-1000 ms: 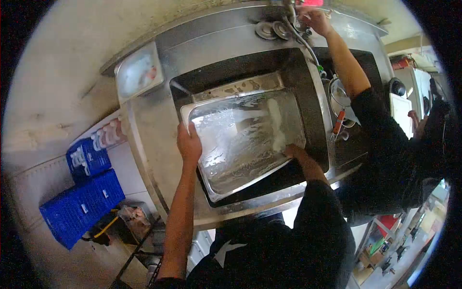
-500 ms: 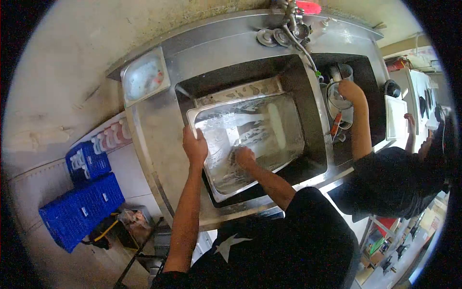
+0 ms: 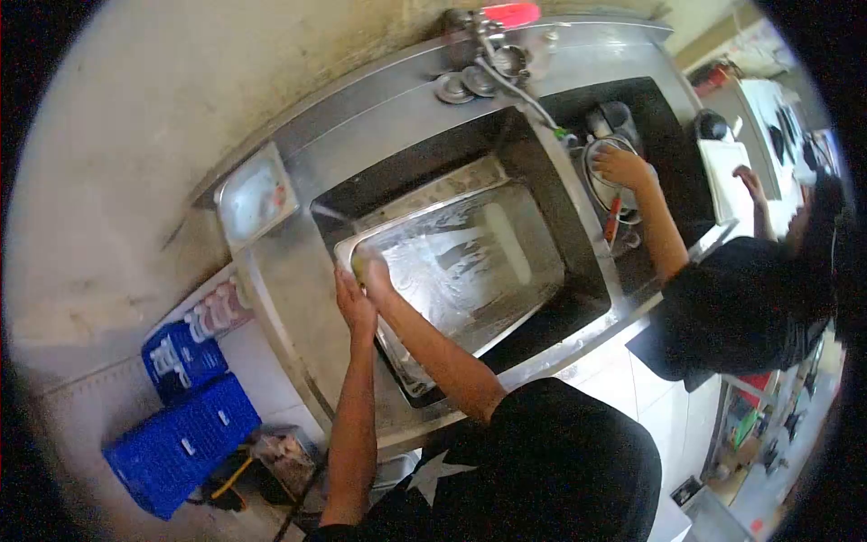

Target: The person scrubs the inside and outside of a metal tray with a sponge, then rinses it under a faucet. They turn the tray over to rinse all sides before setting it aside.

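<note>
A large rectangular steel pan (image 3: 533,307) with streaks of suds over its inside lies tilted in the left sink basin (image 3: 330,194). My left hand (image 3: 357,307) is closed at the pan's near left rim. Just above it, my right hand (image 3: 374,278) presses a yellowish-green sponge (image 3: 360,266) to the same left edge, close to the corner. The sponge is mostly covered by the fingers and blurred.
In the right basin, a co-worker's hand (image 3: 623,167) works over a round pot (image 3: 591,185) beside an orange-handled tool (image 3: 613,217). A small steel pan (image 3: 256,194) stands on the left drainboard. Blue crates (image 3: 185,443) sit on the floor at left.
My right hand has gone from the pan's middle to its left rim, beside my left hand. The view has shifted and turned slightly. The co-worker's hand has opened over the pot.
</note>
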The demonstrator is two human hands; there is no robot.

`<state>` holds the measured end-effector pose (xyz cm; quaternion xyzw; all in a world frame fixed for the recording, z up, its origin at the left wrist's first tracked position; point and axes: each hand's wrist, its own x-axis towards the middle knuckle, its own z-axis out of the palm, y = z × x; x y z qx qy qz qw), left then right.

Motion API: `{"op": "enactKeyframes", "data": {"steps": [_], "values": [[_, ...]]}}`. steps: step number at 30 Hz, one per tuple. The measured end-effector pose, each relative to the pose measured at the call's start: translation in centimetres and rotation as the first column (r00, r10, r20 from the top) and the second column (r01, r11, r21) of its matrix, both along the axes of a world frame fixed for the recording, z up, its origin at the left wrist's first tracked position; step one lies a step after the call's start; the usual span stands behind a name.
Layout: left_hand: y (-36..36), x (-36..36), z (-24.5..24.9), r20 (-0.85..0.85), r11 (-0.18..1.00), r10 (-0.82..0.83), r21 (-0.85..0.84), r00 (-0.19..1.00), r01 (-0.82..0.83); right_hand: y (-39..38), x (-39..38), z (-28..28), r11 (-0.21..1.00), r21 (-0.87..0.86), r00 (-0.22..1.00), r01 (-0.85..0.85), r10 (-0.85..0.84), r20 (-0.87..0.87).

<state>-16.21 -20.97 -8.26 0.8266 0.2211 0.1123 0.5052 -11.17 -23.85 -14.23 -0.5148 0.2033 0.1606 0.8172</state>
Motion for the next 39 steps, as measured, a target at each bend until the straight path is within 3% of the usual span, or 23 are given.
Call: {"op": "enactKeyframes", "data": {"steps": [1,2,3,5,6,9,10,13,16,19,22,24,25,27,29,31,32,33,34,36,38,39], "values": [[-0.3,0.0,1.5,-0.013,1.000,-0.016,-0.005,1.000,0.016,-0.1,0.0,0.1,0.979,-0.205,0.988,-0.005,0.036,0.151],[-0.4,-0.1,0.7,-0.060,0.995,0.072,-0.063,0.996,-0.076,-0.1,0.0,0.2,0.916,-0.400,0.953,0.019,0.104,0.284],[0.0,-0.1,-0.4,-0.027,0.991,0.033,-0.131,0.999,-0.036,-0.3,0.3,0.3,0.815,-0.575,0.898,0.069,0.200,0.392],[0.8,-0.2,-2.1,0.040,0.965,-0.033,-0.261,0.999,0.042,-2.0,1.8,5.6,0.699,-0.683,0.769,0.210,0.313,0.557],[0.1,0.1,0.8,-0.042,0.960,-0.064,-0.277,0.997,0.050,-2.7,2.2,7.8,0.638,-0.715,0.691,0.287,0.379,0.616],[-0.3,-0.1,0.6,0.057,0.996,-0.026,0.086,0.998,0.021,-3.2,3.7,5.7,0.441,-0.824,0.640,0.356,0.527,0.559],[-0.1,-0.3,0.0,0.010,0.995,-0.036,0.093,0.999,0.035,-3.6,4.4,4.8,0.352,-0.832,0.611,0.429,0.565,0.555],[0.7,-0.2,-0.1,-0.074,0.989,-0.039,0.140,0.996,0.049,-6.7,6.7,2.8,0.167,-0.913,0.795,0.373,0.450,0.407],[-0.2,-0.3,0.7,-0.036,0.989,-0.008,0.147,0.999,0.013,-8.5,7.2,5.9,0.224,-0.966,0.968,0.128,0.183,0.170],[-0.4,-0.5,0.0,-0.020,0.997,0.002,0.071,1.000,-0.001,-6.9,5.2,8.5,0.245,-0.934,0.827,0.260,0.442,0.347],[0.1,-0.6,0.8,-0.090,0.994,-0.038,0.095,0.995,0.047,-5.9,3.0,8.9,0.476,-0.850,0.626,0.224,0.599,0.500],[-0.8,-0.5,3.0,-0.176,0.989,-0.062,0.118,0.983,0.083,-6.9,3.8,4.6,0.403,-0.791,0.618,0.460,0.495,0.611],[-0.4,-0.6,1.6,-0.091,0.984,-0.042,0.167,0.995,0.057,-7.8,4.5,1.6,0.350,-0.742,0.597,0.572,0.443,0.669],[0.3,-0.4,-1.3,0.086,0.968,-0.010,0.251,0.996,-0.012,-11.2,7.3,-4.4,0.303,-0.926,0.885,0.227,0.332,0.326],[-1.0,-0.4,0.4,0.063,0.963,-0.016,0.269,0.998,-0.001,-15.7,10.4,-12.3,-0.029,-0.995,0.954,-0.100,0.281,-0.104],[-1.9,-0.6,2.5,0.025,0.968,-0.018,0.250,1.000,0.011,-23.2,12.7,-8.6,0.418,-0.900,0.992,0.126,-0.064,0.109],[-2.0,-0.5,2.8,0.001,0.976,-0.020,0.219,1.000,0.019,-26.3,13.6,-9.8,0.070,-0.990,0.989,0.120,0.081,0.126],[-1.9,-0.4,2.8,-0.025,0.982,-0.023,0.187,0.999,0.027,-29.4,14.6,-10.9,-0.320,-0.934,0.980,0.159,0.163,0.111],[-1.8,-0.1,2.9,-0.033,0.978,-0.019,0.208,0.999,0.026,-31.0,15.0,-12.9,-0.511,-0.758,0.914,0.405,0.220,0.340],[-1.5,-0.3,2.6,-0.042,0.970,-0.021,0.242,0.999,0.031,-32.5,13.9,-12.0,-0.377,-0.910,0.942,0.174,0.333,0.042],[-1.2,-0.8,1.8,-0.007,0.967,-0.041,0.253,0.999,0.041,-35.3,10.9,-7.0,-0.291,-0.948,0.848,-0.132,0.463,-0.260],[-1.2,-0.4,1.6,0.043,0.967,-0.056,0.250,0.998,0.043,-36.6,10.1,-7.3,-0.315,-0.937,0.810,-0.151,0.505,-0.300]]}}
